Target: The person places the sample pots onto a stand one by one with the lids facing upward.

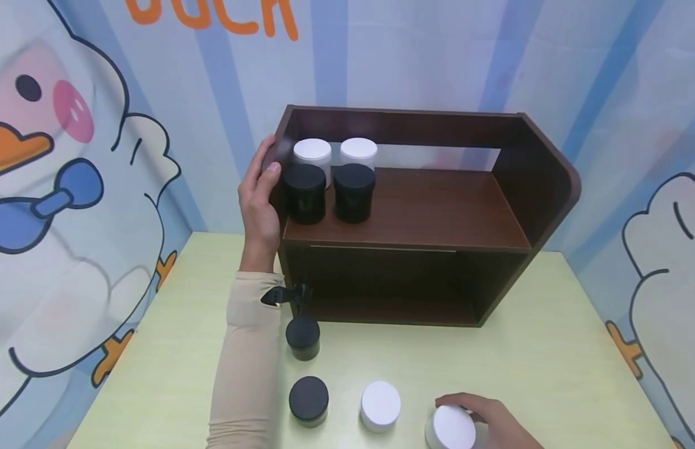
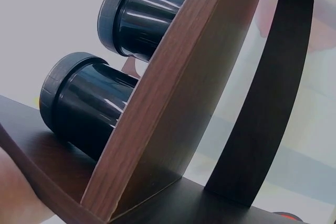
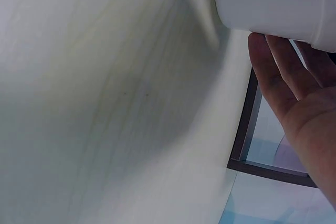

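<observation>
My left hand [image 1: 261, 206] grips the left side panel of a dark brown two-tier wooden shelf [image 1: 437, 209], thumb at the panel's front edge. Beside it on the upper tier stand two black jars [image 1: 305, 196] [image 2: 86, 106] in front of two white jars [image 1: 359, 149]. At the bottom right of the head view, my right hand [image 1: 493, 418] holds a white jar [image 1: 453, 427] by its side, fingers around the back. The right wrist view shows those fingers [image 3: 273, 72] against the white jar [image 3: 270, 3]; the thumb is hidden there.
Another white jar [image 1: 380, 405] stands on the pale yellow table [image 1: 549, 362], left of the held one. Two black jars [image 1: 309, 399] stand farther left, one nearer the shelf. Behind the shelf hangs a blue striped cloth [image 1: 415, 56] with cartoon ducks.
</observation>
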`<action>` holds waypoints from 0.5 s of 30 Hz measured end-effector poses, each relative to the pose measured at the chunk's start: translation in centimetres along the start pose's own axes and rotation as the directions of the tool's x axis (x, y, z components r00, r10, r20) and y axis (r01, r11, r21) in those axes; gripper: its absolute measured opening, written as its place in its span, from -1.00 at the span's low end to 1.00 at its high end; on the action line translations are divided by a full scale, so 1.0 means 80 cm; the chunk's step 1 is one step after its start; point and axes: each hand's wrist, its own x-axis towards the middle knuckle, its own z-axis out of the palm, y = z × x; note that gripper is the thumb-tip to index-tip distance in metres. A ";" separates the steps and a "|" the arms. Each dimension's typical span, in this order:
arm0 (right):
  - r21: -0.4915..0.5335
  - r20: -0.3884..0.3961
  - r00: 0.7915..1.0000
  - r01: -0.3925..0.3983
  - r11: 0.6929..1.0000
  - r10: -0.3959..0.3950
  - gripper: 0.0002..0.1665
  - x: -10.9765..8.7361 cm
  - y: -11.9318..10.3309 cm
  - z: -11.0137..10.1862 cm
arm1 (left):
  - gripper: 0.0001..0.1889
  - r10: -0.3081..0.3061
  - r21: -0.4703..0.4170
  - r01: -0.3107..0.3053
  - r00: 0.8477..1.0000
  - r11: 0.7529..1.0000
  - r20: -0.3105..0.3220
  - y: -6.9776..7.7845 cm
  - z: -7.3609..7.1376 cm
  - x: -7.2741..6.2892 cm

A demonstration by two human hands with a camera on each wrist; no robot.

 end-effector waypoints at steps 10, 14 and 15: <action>-0.005 -0.027 0.998 0.063 0.998 -0.063 -0.24 0.001 0.005 -0.001 | -0.45 0.011 0.000 -0.011 1.000 1.000 0.003 0.000 0.000 0.002; 0.021 -0.014 1.000 -0.010 1.000 0.010 -0.25 0.000 0.003 -0.001 | -0.44 0.006 0.000 -0.006 1.000 1.000 0.005 -0.002 0.000 0.002; 0.024 -0.020 1.000 0.004 1.000 -0.003 -0.25 -0.001 0.004 0.000 | -0.44 0.003 0.002 -0.003 1.000 1.000 0.006 -0.002 0.000 0.002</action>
